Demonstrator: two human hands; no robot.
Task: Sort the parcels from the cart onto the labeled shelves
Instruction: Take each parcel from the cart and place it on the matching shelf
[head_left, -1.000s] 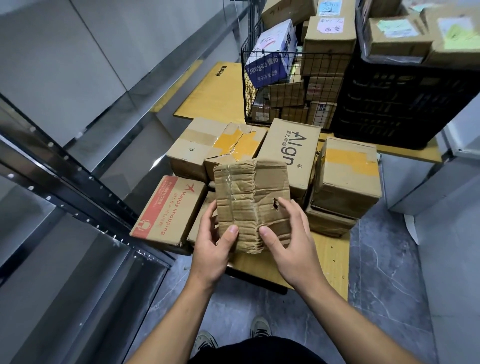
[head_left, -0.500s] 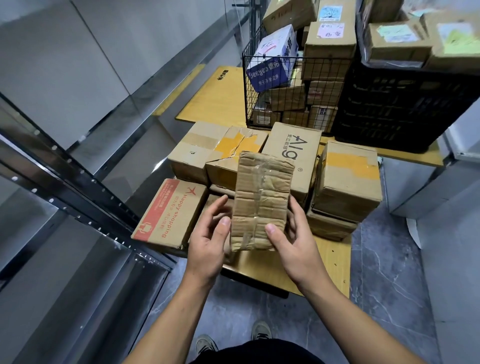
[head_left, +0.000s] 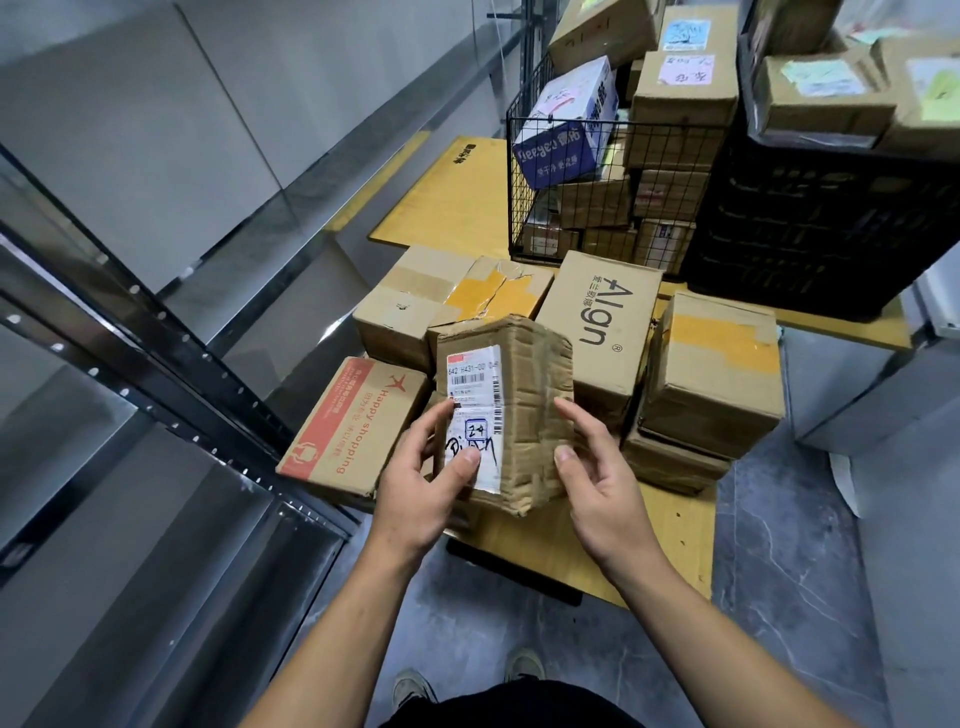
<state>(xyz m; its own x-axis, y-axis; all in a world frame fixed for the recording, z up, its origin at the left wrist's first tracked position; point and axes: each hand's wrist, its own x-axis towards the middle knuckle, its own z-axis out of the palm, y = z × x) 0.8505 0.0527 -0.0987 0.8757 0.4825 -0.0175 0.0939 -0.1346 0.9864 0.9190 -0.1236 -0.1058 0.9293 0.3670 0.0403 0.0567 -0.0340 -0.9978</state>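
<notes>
I hold a crumpled, tape-wrapped cardboard parcel (head_left: 524, 410) upright in front of me, above the cart. Its white shipping label faces me, with a barcode and a handwritten "24" in a blue box. My left hand (head_left: 431, 483) grips the parcel's lower left side, thumb pressed on the label. My right hand (head_left: 597, 467) holds the right side, thumb on the front and fingers behind. Below and behind it, several cardboard boxes lie on the yellow cart deck (head_left: 670, 540), among them a red "Happy shopping" box (head_left: 353, 426) and an "Align" box (head_left: 597, 317).
A grey metal shelf unit with a black perforated post (head_left: 171, 364) runs along the left. A wire basket (head_left: 597, 171) and a black plastic crate (head_left: 821, 218), both stacked with labelled boxes, stand at the back. The grey tiled floor and my shoes show below.
I have turned the parcel in my hands: first its broad taped face showed, then a narrow side, now the shipping label faces me. My left thumb has moved onto the label.
</notes>
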